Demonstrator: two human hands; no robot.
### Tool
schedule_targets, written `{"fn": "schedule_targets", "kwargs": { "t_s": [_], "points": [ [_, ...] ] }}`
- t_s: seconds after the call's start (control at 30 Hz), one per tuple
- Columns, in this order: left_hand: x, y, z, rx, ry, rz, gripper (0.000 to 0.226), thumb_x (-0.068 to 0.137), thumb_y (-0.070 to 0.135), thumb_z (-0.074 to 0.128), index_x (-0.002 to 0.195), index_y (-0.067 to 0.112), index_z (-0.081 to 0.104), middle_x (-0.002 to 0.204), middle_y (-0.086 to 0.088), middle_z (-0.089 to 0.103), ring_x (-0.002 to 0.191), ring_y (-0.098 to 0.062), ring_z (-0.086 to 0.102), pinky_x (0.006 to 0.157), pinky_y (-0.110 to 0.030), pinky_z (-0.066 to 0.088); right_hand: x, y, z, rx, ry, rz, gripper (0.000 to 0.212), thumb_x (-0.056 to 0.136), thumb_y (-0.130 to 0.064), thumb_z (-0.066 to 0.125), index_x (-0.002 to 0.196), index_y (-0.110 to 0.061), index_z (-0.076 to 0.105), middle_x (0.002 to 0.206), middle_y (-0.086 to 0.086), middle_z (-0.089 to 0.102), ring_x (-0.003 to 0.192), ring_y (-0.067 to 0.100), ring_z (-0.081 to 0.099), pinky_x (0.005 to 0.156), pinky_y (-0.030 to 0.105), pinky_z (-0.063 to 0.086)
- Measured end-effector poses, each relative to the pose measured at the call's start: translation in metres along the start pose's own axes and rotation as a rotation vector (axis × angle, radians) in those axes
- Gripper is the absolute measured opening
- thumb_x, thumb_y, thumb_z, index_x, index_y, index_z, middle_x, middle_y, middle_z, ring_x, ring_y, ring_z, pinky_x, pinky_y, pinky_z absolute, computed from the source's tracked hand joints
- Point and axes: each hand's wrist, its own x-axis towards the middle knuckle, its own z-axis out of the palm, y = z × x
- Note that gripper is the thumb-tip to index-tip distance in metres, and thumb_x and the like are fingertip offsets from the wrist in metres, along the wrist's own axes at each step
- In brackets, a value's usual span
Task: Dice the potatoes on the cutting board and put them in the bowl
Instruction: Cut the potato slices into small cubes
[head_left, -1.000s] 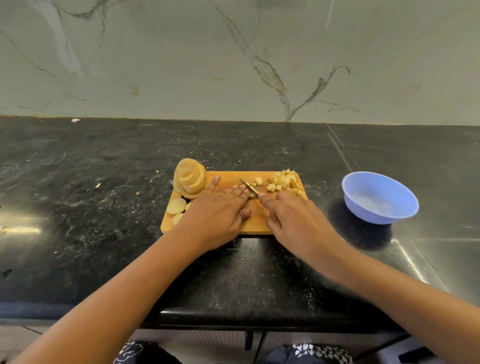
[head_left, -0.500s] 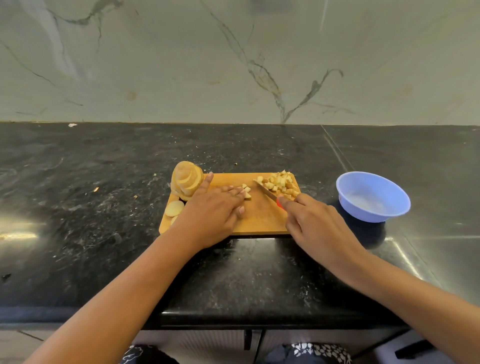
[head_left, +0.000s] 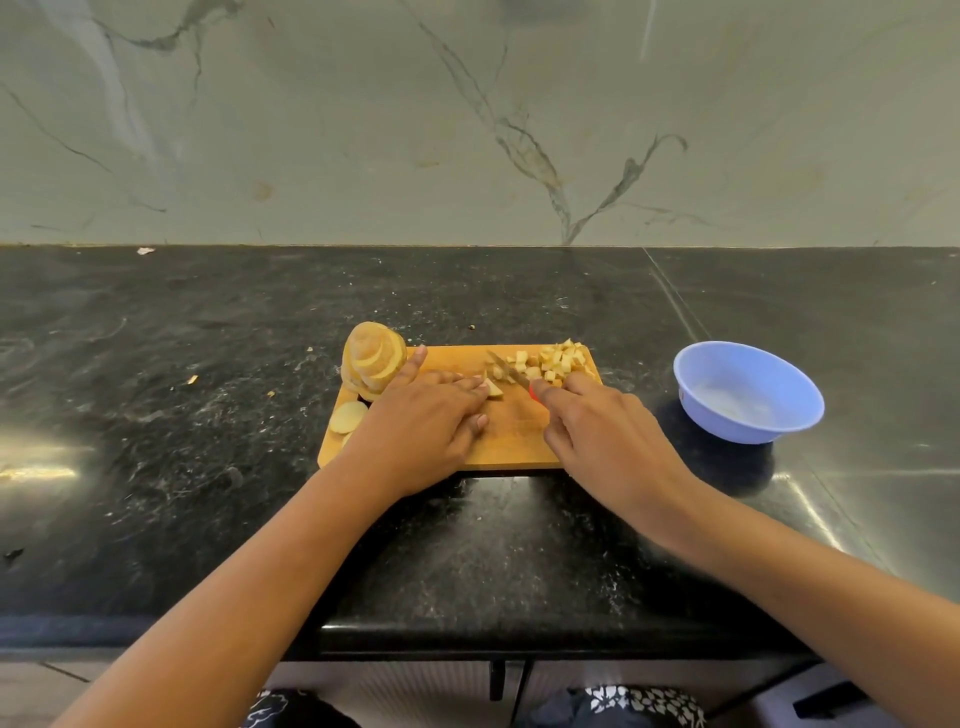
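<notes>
A wooden cutting board (head_left: 511, 436) lies on the black counter. At its far left corner stands a stack of potato slices (head_left: 371, 358), and loose slices (head_left: 348, 415) lie nearer on the left. A heap of diced potato (head_left: 556, 361) sits at the far right corner. My left hand (head_left: 423, 426) lies flat on the board, its fingertips pressing a small potato piece (head_left: 492, 387). My right hand (head_left: 605, 441) grips a knife by its red handle; the blade (head_left: 506, 369) points away and left, beside the dice. An empty light-blue bowl (head_left: 748, 392) stands right of the board.
The black stone counter (head_left: 208, 415) carries a few potato crumbs left of the board, and a marble wall rises behind. The counter's front edge (head_left: 519, 639) runs close below my forearms.
The knife moved right, pushing cut pieces toward the dice heap, then came back left toward the piece under my left fingertips. My left hand stayed on the board.
</notes>
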Motion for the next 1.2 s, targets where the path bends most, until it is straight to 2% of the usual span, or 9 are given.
{"fn": "schedule_targets", "kwargs": {
  "t_s": [0.17,0.37,0.6,0.8,0.97,1.07,1.2],
  "points": [
    [0.0,-0.001,0.0,0.001,-0.008,-0.002,0.047,0.101,0.039,0.031,0.146,0.025,0.035,0.151,0.013,0.034,0.139,-0.007,0.027,0.115,-0.033,-0.012,-0.008,0.0,-0.007,-0.022,0.051,0.006,0.048,0.098,-0.022,0.039,0.146,-0.022,0.035,0.096,-0.007,0.038,0.074,0.015,0.045,0.062,0.025,0.032],
    [0.0,0.0,-0.001,0.036,-0.045,-0.007,0.048,0.101,0.04,0.028,0.147,0.025,0.031,0.153,0.012,0.03,0.142,-0.006,0.021,0.115,-0.037,-0.013,-0.011,-0.009,-0.004,0.076,0.025,-0.024,0.046,0.097,-0.019,0.041,0.143,-0.023,0.041,0.091,-0.01,0.038,0.078,0.011,0.043,0.066,0.023,0.032],
    [-0.001,0.0,-0.003,0.082,-0.071,-0.004,0.048,0.102,0.04,0.025,0.147,0.025,0.031,0.153,0.012,0.029,0.142,-0.006,0.022,0.114,-0.04,-0.015,-0.011,-0.01,-0.002,0.079,-0.005,-0.031,0.046,0.097,-0.021,0.039,0.144,-0.022,0.039,0.092,-0.008,0.04,0.082,0.012,0.046,0.069,0.025,0.037],
    [-0.002,0.002,-0.004,0.093,-0.062,-0.005,0.049,0.102,0.04,0.025,0.148,0.023,0.03,0.153,0.011,0.029,0.142,-0.009,0.022,0.113,-0.039,-0.016,-0.001,-0.02,0.004,0.038,-0.07,-0.027,0.051,0.098,-0.023,0.038,0.148,-0.021,0.028,0.116,0.002,0.049,0.103,0.023,0.053,0.08,0.033,0.043],
    [-0.001,0.003,-0.002,0.118,-0.073,-0.02,0.051,0.102,0.041,0.023,0.148,0.023,0.028,0.154,0.011,0.028,0.143,-0.009,0.019,0.113,-0.041,-0.017,-0.019,-0.014,-0.005,0.01,-0.081,-0.054,0.051,0.099,-0.025,0.036,0.149,-0.024,0.026,0.095,-0.005,0.036,0.087,0.017,0.048,0.068,0.028,0.038],
    [0.0,0.003,-0.001,0.1,-0.065,-0.023,0.049,0.102,0.041,0.024,0.147,0.024,0.031,0.153,0.011,0.03,0.143,-0.009,0.021,0.113,-0.041,-0.016,-0.03,-0.006,-0.012,-0.015,-0.061,-0.053,0.05,0.099,-0.027,0.037,0.148,-0.028,0.028,0.091,-0.007,0.038,0.081,0.014,0.044,0.064,0.025,0.035],
    [-0.001,0.003,-0.002,0.052,-0.032,-0.025,0.046,0.101,0.039,0.029,0.144,0.023,0.039,0.149,0.01,0.038,0.14,-0.008,0.026,0.114,-0.037,-0.015,-0.034,0.001,-0.016,-0.02,-0.014,-0.046,0.048,0.097,-0.026,0.04,0.144,-0.031,0.036,0.087,-0.009,0.04,0.075,0.013,0.041,0.053,0.017,0.023]
  ]
}}
